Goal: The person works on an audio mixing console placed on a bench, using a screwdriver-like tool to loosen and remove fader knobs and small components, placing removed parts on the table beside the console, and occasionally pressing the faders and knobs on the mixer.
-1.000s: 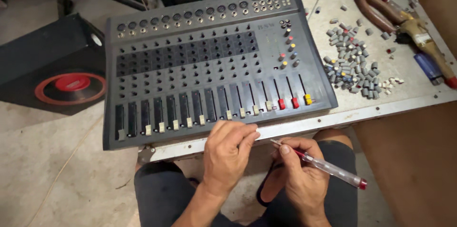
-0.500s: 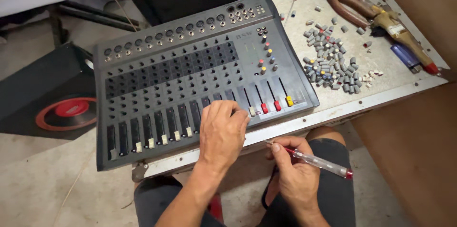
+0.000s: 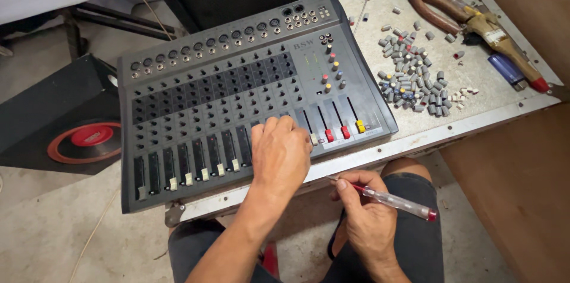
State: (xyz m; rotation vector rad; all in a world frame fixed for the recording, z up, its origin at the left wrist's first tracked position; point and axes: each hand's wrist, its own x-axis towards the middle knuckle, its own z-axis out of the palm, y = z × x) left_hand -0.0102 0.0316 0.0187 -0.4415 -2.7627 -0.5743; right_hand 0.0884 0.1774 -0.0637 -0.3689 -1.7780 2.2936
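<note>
Head view: left hand (image 3: 280, 153) presses flat on the grey multi-channel audio mixer's (image 3: 237, 99) faders, fingers together. Right hand (image 3: 368, 217) pinches a clear red-tipped tester screwdriver (image 3: 389, 200), judged idle; fader work likely needs it brought up.

Bare tabletop (image 3: 475, 111) right of the mixer (image 3: 237, 93) lies open below the knob pile (image 3: 409, 78) and pliers (image 3: 421, 4).
</note>
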